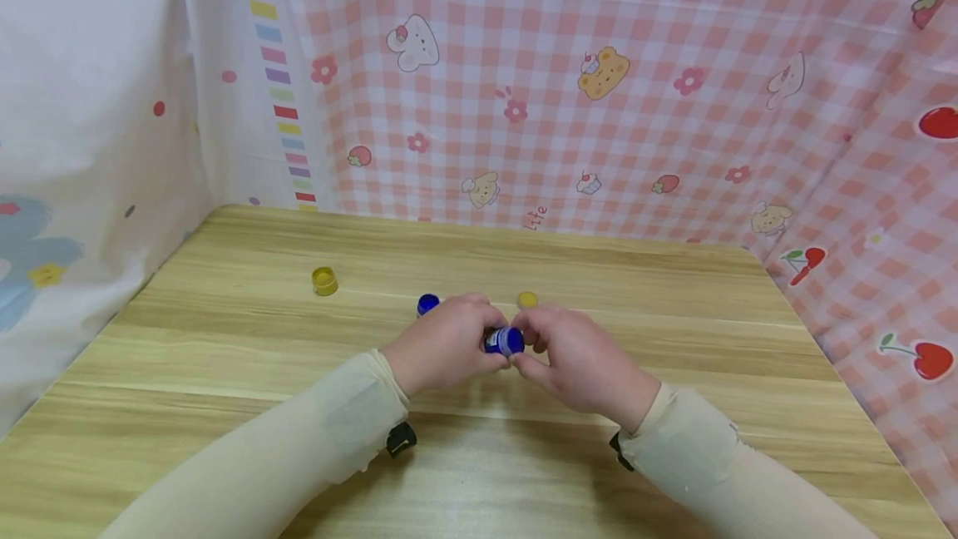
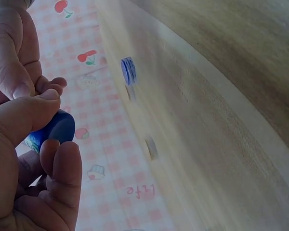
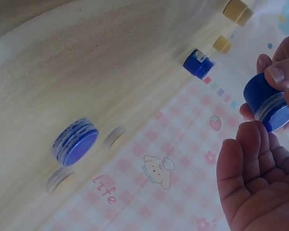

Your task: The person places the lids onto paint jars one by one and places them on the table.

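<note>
A small blue paint jar (image 1: 503, 341) lies tilted on its side in the grip of my left hand (image 1: 447, 341), between thumb and fingers. Its ridged end (image 3: 274, 108) points toward my right hand (image 1: 580, 356). In the right wrist view the right fingers (image 3: 248, 149) are fairly straight and spread just below that end, not wrapped round it. A second blue jar (image 1: 428, 304) stands on the table behind the left hand. The right wrist view also shows a ridged blue lid (image 3: 76, 142) on the table, which the right hand hides in the head view.
On the wooden table (image 1: 247, 356), a yellow jar (image 1: 325, 281) stands at the back left. A yellow lid (image 1: 527, 300) lies just beyond the right hand. Patterned cloth (image 1: 554, 140) hangs along the table's back and both sides.
</note>
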Available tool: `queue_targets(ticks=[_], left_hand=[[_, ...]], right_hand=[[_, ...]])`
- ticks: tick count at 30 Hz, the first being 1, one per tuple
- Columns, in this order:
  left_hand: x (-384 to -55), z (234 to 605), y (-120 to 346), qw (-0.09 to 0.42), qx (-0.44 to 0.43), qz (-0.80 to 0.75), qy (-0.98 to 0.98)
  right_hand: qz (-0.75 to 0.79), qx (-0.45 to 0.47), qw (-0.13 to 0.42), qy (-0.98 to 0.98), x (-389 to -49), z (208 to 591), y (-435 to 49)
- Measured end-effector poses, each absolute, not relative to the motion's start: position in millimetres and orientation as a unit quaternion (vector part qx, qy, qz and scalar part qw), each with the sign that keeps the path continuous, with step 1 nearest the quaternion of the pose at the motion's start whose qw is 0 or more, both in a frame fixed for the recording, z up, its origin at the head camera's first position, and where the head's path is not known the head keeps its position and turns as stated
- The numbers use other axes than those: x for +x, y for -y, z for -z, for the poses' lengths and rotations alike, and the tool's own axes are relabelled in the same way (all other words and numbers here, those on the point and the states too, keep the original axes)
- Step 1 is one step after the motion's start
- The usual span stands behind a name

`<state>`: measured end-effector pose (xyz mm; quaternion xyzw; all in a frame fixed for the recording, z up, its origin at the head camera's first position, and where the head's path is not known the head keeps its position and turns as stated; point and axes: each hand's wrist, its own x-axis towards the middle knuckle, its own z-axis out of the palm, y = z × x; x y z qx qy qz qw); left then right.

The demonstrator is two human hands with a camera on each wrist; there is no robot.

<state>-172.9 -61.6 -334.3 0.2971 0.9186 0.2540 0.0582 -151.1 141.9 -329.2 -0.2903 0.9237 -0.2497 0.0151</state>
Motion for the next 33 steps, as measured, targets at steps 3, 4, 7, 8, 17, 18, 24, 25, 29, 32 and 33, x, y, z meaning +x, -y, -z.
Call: queue_targets(ticks=[3,4,7,8,17,18,24,25,29,32,33], left_hand=[[-172,333,61,0.058,0.296,-0.252,-0.920],[-172,333,61,0.057,0.295,-0.252,-0.920],[-172,333,61,0.057,0.293,-0.249,-0.921],[-172,333,61,0.057,0.291,-0.249,-0.922],[-173,333,62,0.062,0.286,-0.240,-0.926],[-173,333,63,0.065,0.283,-0.240,-0.926],[-172,332,66,0.072,0.274,-0.237,-0.929],[-172,331,67,0.070,0.276,-0.236,-0.929],[-173,330,71,0.063,0.276,-0.234,-0.930],[-174,330,76,0.057,0.270,-0.229,-0.933],[-175,330,78,0.055,0.268,-0.228,-0.934]], right_hand=[[0.254,-0.291,0.011,-0.922,-151,329,-142],[0.256,-0.291,0.010,-0.922,-151,329,-142],[0.260,-0.290,0.009,-0.921,-150,329,-142],[0.261,-0.290,0.009,-0.921,-150,329,-141],[0.267,-0.281,0.019,-0.922,-151,330,-140],[0.268,-0.279,0.022,-0.922,-151,330,-140],[0.285,-0.279,0.030,-0.916,-151,330,-139],[0.288,-0.282,0.029,-0.915,-151,329,-139],[0.289,-0.288,0.022,-0.913,-150,329,-141],[0.285,-0.281,0.015,-0.916,-151,329,-145],[0.285,-0.276,0.013,-0.918,-151,328,-146]])
